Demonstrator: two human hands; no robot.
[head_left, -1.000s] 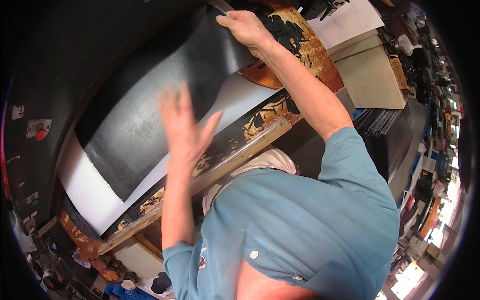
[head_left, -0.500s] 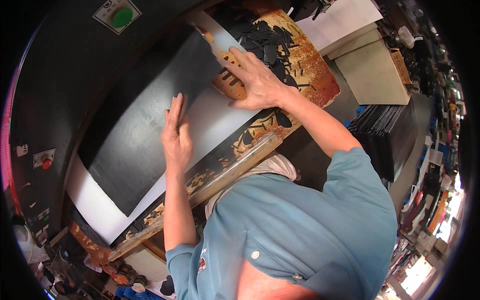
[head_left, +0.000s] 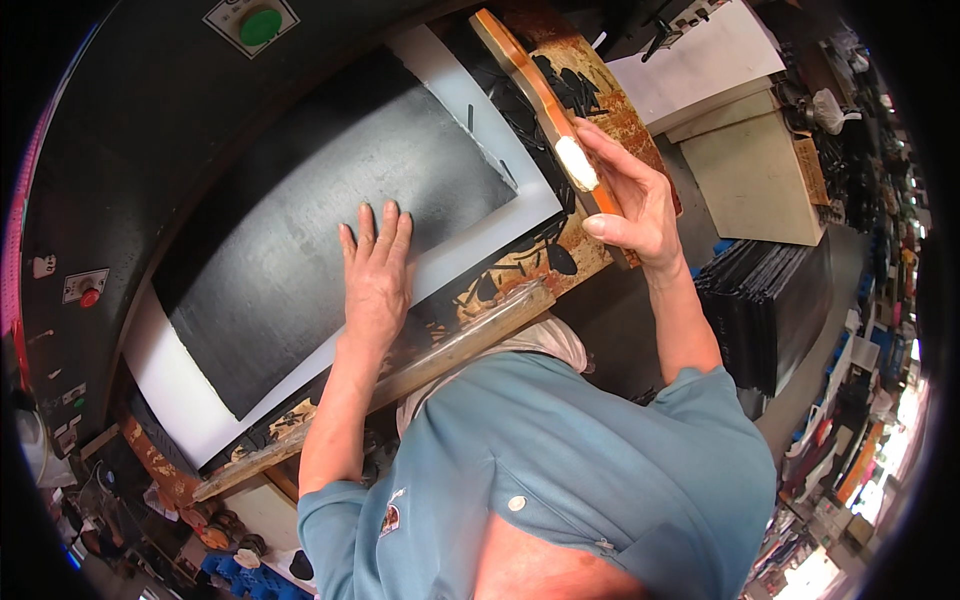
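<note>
Machine [head_left: 110, 200], dark, curved by the lens, fills upper L. Rusty bench [head_left: 625, 105] runs beside it. On bench: white board [head_left: 180, 385], w/ black sheet [head_left: 290, 240] lying flat on top, board showing along near side & both ends. Stack of black sheets [head_left: 745, 310] stands off to R, well apart. Orange block [head_left: 535, 85], narrow side to camera, white patch on it, is held up on edge just past board's R end. R hand [head_left: 640, 215] grips block's near end, btwn thumb & fingers. L hand [head_left: 378, 275] lies palm down on sheet, fingers slightly apart, nothing clamped. Black scraps [head_left: 562, 258] litter bench. Step in hand, my guess: steadying sheet w/ L, handling block w/ R. Next move prob. calls for firm R grip, sheet kept flat.
</note>
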